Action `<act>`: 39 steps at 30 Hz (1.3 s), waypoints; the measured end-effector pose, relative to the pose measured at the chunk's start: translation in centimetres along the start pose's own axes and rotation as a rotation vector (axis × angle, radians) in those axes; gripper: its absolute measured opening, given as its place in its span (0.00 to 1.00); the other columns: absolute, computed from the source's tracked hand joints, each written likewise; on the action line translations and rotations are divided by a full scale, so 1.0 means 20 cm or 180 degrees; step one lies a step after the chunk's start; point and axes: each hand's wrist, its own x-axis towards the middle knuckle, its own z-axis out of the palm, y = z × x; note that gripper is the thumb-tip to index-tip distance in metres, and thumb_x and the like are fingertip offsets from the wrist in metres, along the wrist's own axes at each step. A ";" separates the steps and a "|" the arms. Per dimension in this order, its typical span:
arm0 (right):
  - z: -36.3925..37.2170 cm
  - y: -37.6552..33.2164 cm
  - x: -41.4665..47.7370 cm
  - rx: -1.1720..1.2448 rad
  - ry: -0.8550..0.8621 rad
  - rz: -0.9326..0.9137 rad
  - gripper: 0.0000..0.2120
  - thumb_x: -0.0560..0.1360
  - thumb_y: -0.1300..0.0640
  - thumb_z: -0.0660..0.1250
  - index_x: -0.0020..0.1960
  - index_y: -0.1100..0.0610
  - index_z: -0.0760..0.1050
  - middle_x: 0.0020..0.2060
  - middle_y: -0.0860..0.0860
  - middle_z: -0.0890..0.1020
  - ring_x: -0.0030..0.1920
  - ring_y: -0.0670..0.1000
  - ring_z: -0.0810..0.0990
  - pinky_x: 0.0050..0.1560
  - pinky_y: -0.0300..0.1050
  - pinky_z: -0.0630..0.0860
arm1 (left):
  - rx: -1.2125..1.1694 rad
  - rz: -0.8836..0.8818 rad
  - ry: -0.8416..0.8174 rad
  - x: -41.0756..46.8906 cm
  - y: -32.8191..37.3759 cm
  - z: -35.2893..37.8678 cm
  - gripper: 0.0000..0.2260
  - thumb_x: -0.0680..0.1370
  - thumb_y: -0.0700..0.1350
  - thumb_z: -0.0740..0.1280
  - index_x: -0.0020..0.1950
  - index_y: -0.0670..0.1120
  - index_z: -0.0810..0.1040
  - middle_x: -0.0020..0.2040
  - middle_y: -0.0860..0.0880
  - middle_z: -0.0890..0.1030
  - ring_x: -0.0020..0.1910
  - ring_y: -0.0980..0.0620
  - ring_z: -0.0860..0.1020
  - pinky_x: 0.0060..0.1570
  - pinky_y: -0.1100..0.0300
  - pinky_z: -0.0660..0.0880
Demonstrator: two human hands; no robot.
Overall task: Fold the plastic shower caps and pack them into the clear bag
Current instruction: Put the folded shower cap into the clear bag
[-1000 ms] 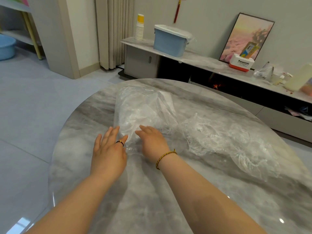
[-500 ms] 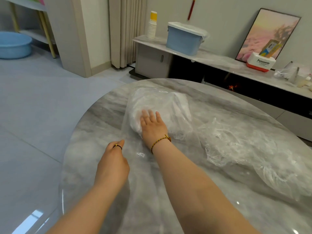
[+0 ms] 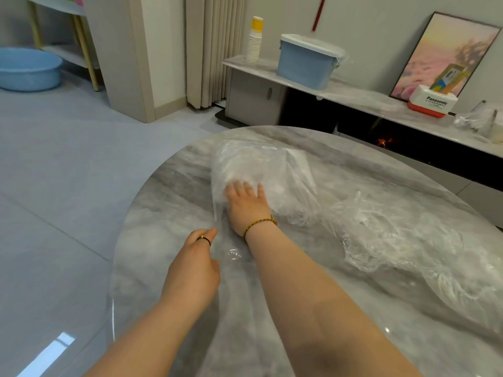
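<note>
now the right hand [image 3: 246, 205] lies flat on the clear bag [image 3: 295, 172] full of folded caps [image 3: 253, 167]; left hand [image 3: 194, 268] curled, grip unclear.

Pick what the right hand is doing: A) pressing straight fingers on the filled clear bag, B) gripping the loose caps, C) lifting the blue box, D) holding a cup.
A: the right hand lies with straight fingers against the clear bag, apart from the loose shower caps.
</note>
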 end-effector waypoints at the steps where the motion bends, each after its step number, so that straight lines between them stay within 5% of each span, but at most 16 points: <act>1: 0.00 -0.02 0.01 -0.0017 -0.0114 -0.0106 0.25 0.81 0.59 0.48 0.76 0.55 0.44 0.76 0.54 0.48 0.75 0.56 0.47 0.72 0.57 0.41 | 0.0014 0.0022 -0.0011 0.00 0.00 0.00 0.27 0.76 0.31 0.57 0.74 0.46 0.61 0.70 0.51 0.64 0.60 0.47 0.73 0.59 0.60 0.68; 6: -0.01 -0.04 0.03 -0.0041 -0.0386 0.0028 0.27 0.80 0.58 0.48 0.76 0.57 0.43 0.76 0.54 0.48 0.75 0.56 0.45 0.73 0.58 0.40 | 0.0042 -0.0015 0.0003 0.02 -0.01 0.00 0.27 0.76 0.33 0.58 0.74 0.47 0.59 0.72 0.53 0.62 0.61 0.47 0.73 0.59 0.60 0.68; 12: -0.03 -0.01 -0.09 0.0503 0.0314 -0.0066 0.27 0.80 0.55 0.51 0.76 0.56 0.46 0.76 0.53 0.48 0.75 0.53 0.44 0.73 0.53 0.37 | 0.0297 0.0049 0.0057 0.01 0.02 0.01 0.24 0.79 0.44 0.60 0.75 0.48 0.58 0.75 0.53 0.53 0.68 0.52 0.66 0.63 0.58 0.66; 19: -0.09 0.05 -0.26 0.0841 0.0723 -0.0188 0.25 0.82 0.54 0.50 0.76 0.58 0.46 0.76 0.53 0.47 0.75 0.51 0.45 0.72 0.43 0.39 | 0.0531 0.0366 0.0302 -0.01 0.02 -0.04 0.20 0.80 0.50 0.58 0.72 0.51 0.64 0.75 0.52 0.54 0.71 0.52 0.60 0.67 0.60 0.57; 23: -0.08 0.11 -0.38 0.1158 0.0993 -0.0320 0.21 0.81 0.60 0.51 0.73 0.60 0.57 0.74 0.54 0.59 0.74 0.50 0.55 0.71 0.39 0.49 | 0.0607 0.0512 0.0578 0.00 0.03 -0.03 0.16 0.80 0.50 0.56 0.67 0.51 0.71 0.75 0.51 0.57 0.72 0.51 0.58 0.67 0.60 0.51; 25: -0.06 0.13 -0.46 0.1289 0.1371 -0.0402 0.17 0.78 0.62 0.55 0.64 0.62 0.72 0.63 0.56 0.75 0.65 0.53 0.72 0.63 0.44 0.68 | 0.0675 0.0606 0.0752 -0.01 0.04 -0.02 0.14 0.79 0.47 0.60 0.64 0.49 0.76 0.74 0.48 0.61 0.71 0.47 0.60 0.68 0.57 0.49; 26: -0.05 0.14 -0.50 0.1322 0.1729 -0.0423 0.16 0.74 0.61 0.56 0.56 0.63 0.78 0.52 0.56 0.82 0.54 0.54 0.79 0.51 0.43 0.76 | 0.0676 0.0764 0.0890 -0.01 0.05 0.00 0.12 0.78 0.44 0.64 0.60 0.47 0.79 0.71 0.45 0.66 0.70 0.44 0.63 0.68 0.53 0.52; 28: 0.00 0.22 -0.60 0.1253 0.2405 -0.0373 0.14 0.68 0.59 0.57 0.41 0.60 0.81 0.33 0.51 0.82 0.38 0.48 0.79 0.33 0.39 0.74 | 0.0812 0.1272 0.1293 -0.02 0.06 0.04 0.07 0.72 0.40 0.70 0.49 0.44 0.83 0.61 0.40 0.76 0.61 0.40 0.71 0.63 0.45 0.64; 30: 0.08 0.33 -0.72 0.1063 0.2672 -0.0187 0.12 0.67 0.59 0.56 0.38 0.60 0.79 0.28 0.50 0.79 0.37 0.47 0.70 0.37 0.39 0.68 | 0.0855 0.1747 0.1477 -0.04 0.10 0.08 0.08 0.68 0.42 0.67 0.44 0.44 0.84 0.52 0.40 0.80 0.54 0.45 0.70 0.57 0.52 0.65; 34: 0.24 0.59 -0.93 0.0889 0.2409 0.0542 0.09 0.66 0.62 0.62 0.45 0.58 0.76 0.36 0.53 0.80 0.43 0.50 0.73 0.42 0.38 0.71 | 0.0706 0.2622 0.1018 -0.14 0.17 0.23 0.15 0.69 0.47 0.57 0.40 0.46 0.84 0.44 0.47 0.82 0.48 0.52 0.69 0.49 0.59 0.64; 36: 0.25 0.68 -1.01 0.0932 0.1876 0.1069 0.16 0.69 0.64 0.67 0.57 0.61 0.75 0.54 0.58 0.78 0.57 0.58 0.75 0.58 0.46 0.72 | 0.0834 0.2965 0.0568 -0.20 0.17 0.35 0.16 0.69 0.48 0.56 0.39 0.49 0.84 0.42 0.52 0.83 0.47 0.55 0.71 0.46 0.63 0.67; 39: 0.23 0.81 -1.07 0.0804 0.1184 0.1337 0.26 0.79 0.54 0.59 0.74 0.56 0.56 0.74 0.52 0.55 0.75 0.53 0.51 0.73 0.43 0.47 | 0.1106 0.3038 -0.0257 -0.25 0.15 0.48 0.17 0.66 0.50 0.55 0.39 0.53 0.84 0.43 0.57 0.83 0.43 0.58 0.79 0.41 0.66 0.75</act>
